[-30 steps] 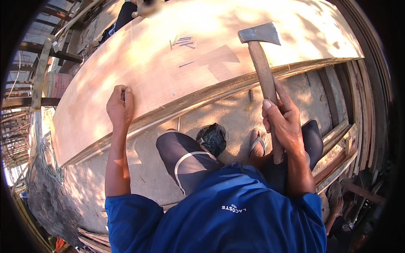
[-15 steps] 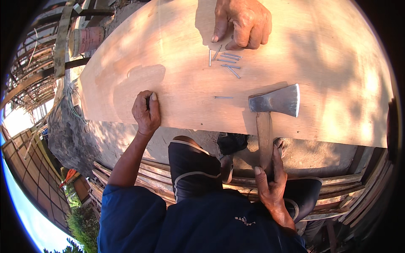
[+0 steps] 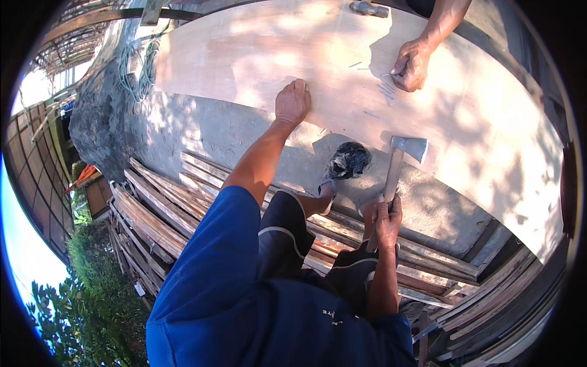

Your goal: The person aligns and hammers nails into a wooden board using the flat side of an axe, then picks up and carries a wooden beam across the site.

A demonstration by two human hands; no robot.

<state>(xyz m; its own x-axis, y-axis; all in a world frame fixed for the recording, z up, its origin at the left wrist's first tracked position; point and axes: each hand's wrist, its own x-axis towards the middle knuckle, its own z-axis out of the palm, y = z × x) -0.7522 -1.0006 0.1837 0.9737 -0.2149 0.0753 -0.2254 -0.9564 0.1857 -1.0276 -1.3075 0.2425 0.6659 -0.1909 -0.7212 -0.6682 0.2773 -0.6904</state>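
My right hand (image 3: 387, 221) grips the wooden handle of a hatchet (image 3: 411, 148), whose steel head lies over the near edge of a plywood sheet (image 3: 257, 49). My left hand (image 3: 293, 103) is closed in a fist on the sheet near the same edge; whatever it may hold is hidden. Several loose nails (image 3: 386, 92) lie on the plywood beyond the hatchet. Over them, another person's hand (image 3: 412, 65) reaches in from the far side and pinches a nail (image 3: 387, 74).
A hammer (image 3: 369, 9) lies at the sheet's far edge. Below the near edge, a crumpled black plastic bag (image 3: 350, 160) rests on the ground by my feet. Stacked timber strips (image 3: 160, 211) run close to my legs. Green cord (image 3: 137, 70) lies at the left end.
The whole view has swung, so the plywood sits farther up and slants. The other person's hand now pinches a nail. My right hand keeps hold of the hatchet; my left stays closed.
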